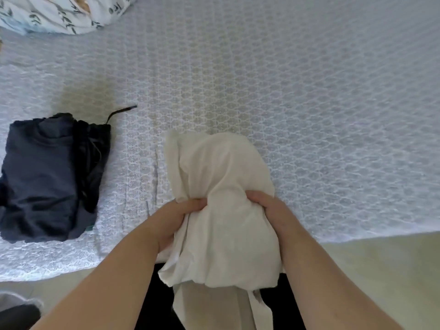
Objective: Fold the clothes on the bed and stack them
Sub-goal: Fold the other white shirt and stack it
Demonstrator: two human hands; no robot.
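The bed (309,96) fills most of the frame, kept bare in the middle so I have room to fold; the dark folded stack (47,177) sits at left, out of the way. The white garment (221,201) is bunched at lower centre, half off the bed edge, my left hand (177,219) and right hand (273,210) both clenched on it, probably to spread it flat.

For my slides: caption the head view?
Both hands grip a white garment beside folded dark clothes.

White garment (221,210) bunched at bed (309,91) edge (dark folded stack (45,177) left).
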